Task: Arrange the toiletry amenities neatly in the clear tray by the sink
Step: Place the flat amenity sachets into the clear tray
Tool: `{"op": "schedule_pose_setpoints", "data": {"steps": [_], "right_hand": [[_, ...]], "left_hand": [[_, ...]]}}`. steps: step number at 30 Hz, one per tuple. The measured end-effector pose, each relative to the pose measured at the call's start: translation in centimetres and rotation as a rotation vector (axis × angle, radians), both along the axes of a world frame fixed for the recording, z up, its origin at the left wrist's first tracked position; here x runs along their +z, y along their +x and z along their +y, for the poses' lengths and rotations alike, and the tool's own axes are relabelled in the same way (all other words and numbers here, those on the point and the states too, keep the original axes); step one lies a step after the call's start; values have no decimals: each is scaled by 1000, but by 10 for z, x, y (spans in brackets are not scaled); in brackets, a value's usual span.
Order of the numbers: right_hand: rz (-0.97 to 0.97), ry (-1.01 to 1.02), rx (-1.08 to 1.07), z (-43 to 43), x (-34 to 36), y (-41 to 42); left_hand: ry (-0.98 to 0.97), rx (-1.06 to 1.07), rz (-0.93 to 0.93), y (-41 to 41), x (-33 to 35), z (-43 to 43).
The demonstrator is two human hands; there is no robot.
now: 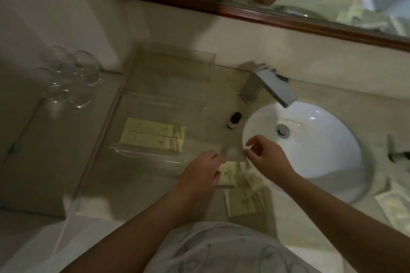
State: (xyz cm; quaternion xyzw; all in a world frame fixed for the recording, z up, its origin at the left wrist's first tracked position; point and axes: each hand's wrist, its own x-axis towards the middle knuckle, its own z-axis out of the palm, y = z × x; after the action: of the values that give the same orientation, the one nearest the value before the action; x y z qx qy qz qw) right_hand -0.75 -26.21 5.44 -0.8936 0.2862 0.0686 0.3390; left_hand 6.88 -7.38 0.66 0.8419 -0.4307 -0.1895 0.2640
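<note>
Left hand grip on pale packet — right hand open, just beside — near clear tray.

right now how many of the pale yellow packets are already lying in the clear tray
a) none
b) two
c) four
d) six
b) Two pale yellow packets lie side by side in the clear tray, while others are on the counter nearer the person, one under the left hand and one closer to the body.
</note>
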Motion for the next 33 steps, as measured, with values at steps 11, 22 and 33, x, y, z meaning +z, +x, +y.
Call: {"op": "schedule_pose_setpoints", "data": {"steps": [11, 22, 33], "right_hand": [[73, -298, 855, 14, -45, -76], [97, -437, 999, 21, -55, -55], [149, 311, 489, 30, -24, -13]], "left_hand": [[433, 111, -177, -35, -8, -45], [326, 409, 129, -35, 16, -22], [230, 467, 89, 12, 44, 5]]}}
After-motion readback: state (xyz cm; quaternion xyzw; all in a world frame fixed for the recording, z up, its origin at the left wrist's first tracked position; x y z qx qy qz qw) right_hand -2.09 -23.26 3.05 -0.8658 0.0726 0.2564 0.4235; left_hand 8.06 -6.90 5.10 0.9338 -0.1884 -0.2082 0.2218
